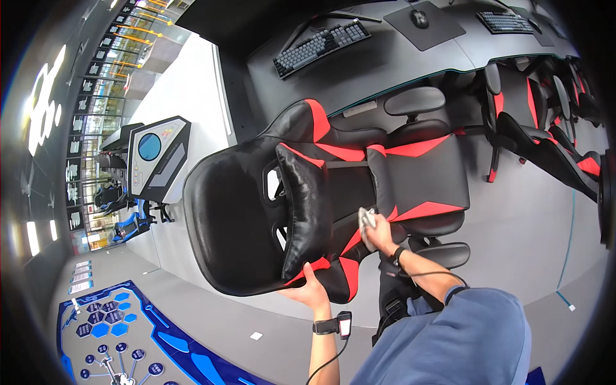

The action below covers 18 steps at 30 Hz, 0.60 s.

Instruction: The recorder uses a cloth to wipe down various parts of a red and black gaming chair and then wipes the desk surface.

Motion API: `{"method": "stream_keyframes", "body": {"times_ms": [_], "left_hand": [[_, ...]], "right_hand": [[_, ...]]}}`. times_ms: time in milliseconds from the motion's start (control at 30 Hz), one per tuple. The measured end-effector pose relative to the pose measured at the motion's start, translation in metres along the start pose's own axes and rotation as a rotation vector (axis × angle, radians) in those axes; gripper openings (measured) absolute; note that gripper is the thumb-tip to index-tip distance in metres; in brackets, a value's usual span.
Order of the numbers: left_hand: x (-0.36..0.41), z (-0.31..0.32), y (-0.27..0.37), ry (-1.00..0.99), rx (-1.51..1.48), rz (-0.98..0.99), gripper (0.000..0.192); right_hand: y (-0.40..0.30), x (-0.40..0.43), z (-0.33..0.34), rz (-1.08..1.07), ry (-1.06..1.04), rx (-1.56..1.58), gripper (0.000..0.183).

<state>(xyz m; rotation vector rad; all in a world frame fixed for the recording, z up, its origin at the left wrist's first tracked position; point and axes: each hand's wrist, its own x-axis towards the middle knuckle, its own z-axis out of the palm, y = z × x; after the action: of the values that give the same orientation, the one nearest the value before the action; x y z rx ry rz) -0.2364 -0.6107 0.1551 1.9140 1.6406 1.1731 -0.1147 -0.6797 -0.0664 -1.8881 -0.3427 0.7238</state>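
Note:
In front of me is a black and red gaming chair (240, 216), its backrest to the left and its seat (426, 175) to the right. My left hand (308, 291) grips the near side edge of the backrest, thumb on top and fingers partly hidden behind it. A glossy black cushion (308, 211) lies across the backrest, just beyond that thumb. My right hand (379, 236) holds a crumpled whitish cloth (365, 224) against the lower backrest, close to where it meets the seat. Both wrists wear dark bands with cables.
Beyond the chair runs a grey desk (409, 72) with a keyboard (322, 48), a mouse (419, 19) and a mouse pad (445, 31). More red and black chairs (524, 101) stand at the right. A console with a round blue panel (149, 147) is at the left. A blue graphic panel (144, 337) is at lower left.

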Motion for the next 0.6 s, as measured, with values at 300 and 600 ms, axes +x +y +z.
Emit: {"method": "stream_keyframes", "body": {"times_ms": [300, 600], "left_hand": [[0.005, 0.006, -0.003, 0.005, -0.006, 0.023, 0.071], [0.000, 0.004, 0.013, 0.027, 0.017, -0.007, 0.069]], "right_hand": [[-0.128, -0.043, -0.005, -0.454, -0.424, 0.383, 0.036], [-0.063, -0.042, -0.028, -0.467, -0.524, 0.216, 0.034]]}}
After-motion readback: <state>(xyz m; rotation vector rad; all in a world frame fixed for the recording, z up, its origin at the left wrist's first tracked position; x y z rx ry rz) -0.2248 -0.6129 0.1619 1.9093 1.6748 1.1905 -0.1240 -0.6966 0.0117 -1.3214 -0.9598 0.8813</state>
